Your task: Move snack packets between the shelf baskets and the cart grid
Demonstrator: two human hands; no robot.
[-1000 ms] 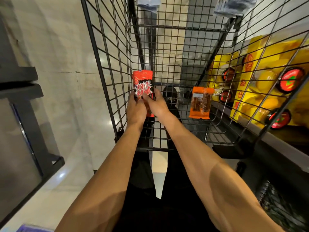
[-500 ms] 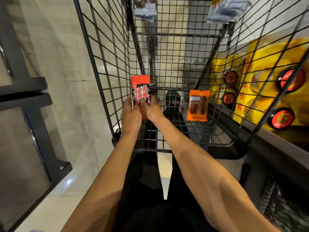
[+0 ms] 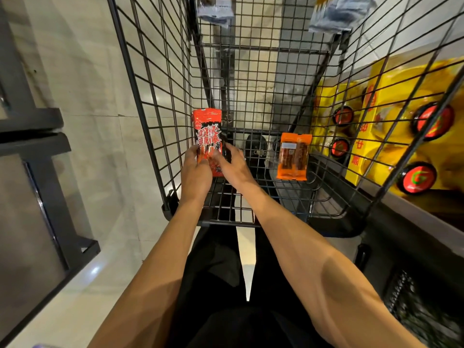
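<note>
The cart (image 3: pixel 226 223) fills the upper middle: a deep basket of thin black wire in a square mesh, with thicker bars at the rims. Its top is cut off by the picture's edge. Pale, glossy stone floor (image 3: pixel 82 79) shows through the mesh and to the left. A dark metal frame (image 3: pixel 50 172) at the left is only partly in view. Behind the cart's right wall sit yellow boxes (image 3: pixel 391 96) with round red-and-black marks, blurred and crossed by wire. Two grey packets (image 3: pixel 331 13) at the top are cut off and too soft to read.

The red packet (image 3: pixel 207 129), glossy film with white lettering, stands upright inside the cart, close to its left wall. Its lower part is hidden behind fingers. The orange packet (image 3: pixel 293 156), flat with a clear window, stands upright near the right wall; what props it cannot be told.

The left hand (image 3: pixel 194 172) and right hand (image 3: pixel 234 165) both pinch the red packet's lower half, fingers curled on its sides.
</note>
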